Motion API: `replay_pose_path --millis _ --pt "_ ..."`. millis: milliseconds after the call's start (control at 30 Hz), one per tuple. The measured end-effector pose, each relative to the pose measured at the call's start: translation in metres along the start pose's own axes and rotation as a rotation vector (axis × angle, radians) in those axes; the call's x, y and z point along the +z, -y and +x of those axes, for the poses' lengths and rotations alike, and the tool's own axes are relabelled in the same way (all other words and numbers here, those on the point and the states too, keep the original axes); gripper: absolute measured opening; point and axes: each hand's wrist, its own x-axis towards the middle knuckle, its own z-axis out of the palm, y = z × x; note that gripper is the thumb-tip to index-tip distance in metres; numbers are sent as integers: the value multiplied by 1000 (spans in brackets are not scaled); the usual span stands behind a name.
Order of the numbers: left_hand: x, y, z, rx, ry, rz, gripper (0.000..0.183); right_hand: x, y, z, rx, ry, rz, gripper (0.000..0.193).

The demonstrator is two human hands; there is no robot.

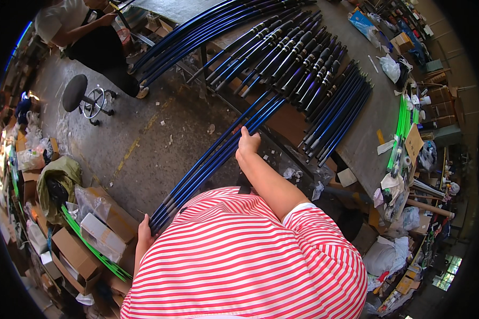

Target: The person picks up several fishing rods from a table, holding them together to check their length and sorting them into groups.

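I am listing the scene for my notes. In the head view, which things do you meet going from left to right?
Cardboard boxes → black stool → left hand → blue rod bundle → right hand → rods on table → green sticks.

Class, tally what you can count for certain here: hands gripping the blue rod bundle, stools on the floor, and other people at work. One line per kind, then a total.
Hands on the blue rod bundle: 2, left hand and right hand
Stool: 1
Other person: 1
Total: 4

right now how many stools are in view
1: a round black stool on a wheeled base stands on the concrete floor at upper left, beside a seated person. Others may be hidden.
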Motion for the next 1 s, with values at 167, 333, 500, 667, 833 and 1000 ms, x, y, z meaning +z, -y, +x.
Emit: replay_pose_path --millis 167,333,500,667,833,1000 --pt "-1 0 0 -80 3 -3 33 2 10 -7 -63 -88 -233 34" --pt "2 -3 1 -97 27 31 34 1 -6 12 -89 -81 -101 21" --pt "5 -5 -6 -42 61 34 34 -1 -4 13 -88 -51 -102 21" --pt "9 -6 -7 -56 74 58 34 -4 19 -4 -63 11 -48 24" --pt "15 -10 -13 -87 79 48 34 -6 32 -12 -80 57 60 25" --pt "29 -20 -25 -205 83 -52 33 -14 49 -3 -133 81 115 24"
